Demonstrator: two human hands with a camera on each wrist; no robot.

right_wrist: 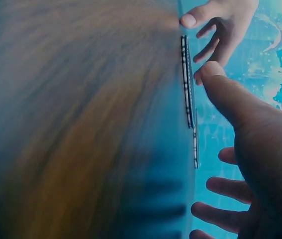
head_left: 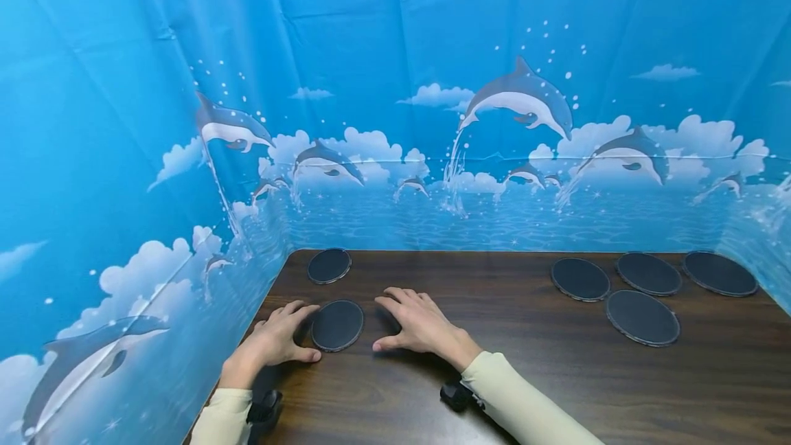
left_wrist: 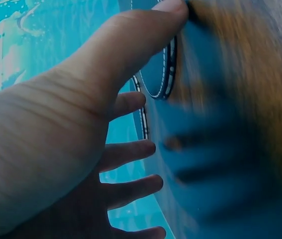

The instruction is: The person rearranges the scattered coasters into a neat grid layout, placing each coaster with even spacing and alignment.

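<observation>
Between my two hands a round dark coaster lies flat on the table, its stitched edge showing in the left wrist view. My left hand is at its left side, thumb and fingers spread apart and bent a little. On the other side my right hand hovers with spread fingers, a small gap from the rim. Neither hand grips anything. Just behind, a second dark coaster lies near the table's back left corner. In the right wrist view both coasters appear edge-on, thin and flat, with the left hand beyond them.
Several more dark coasters lie at the right of the brown wooden table, among them a front one and a far right one. A blue dolphin-print curtain borders the table's back and left edges.
</observation>
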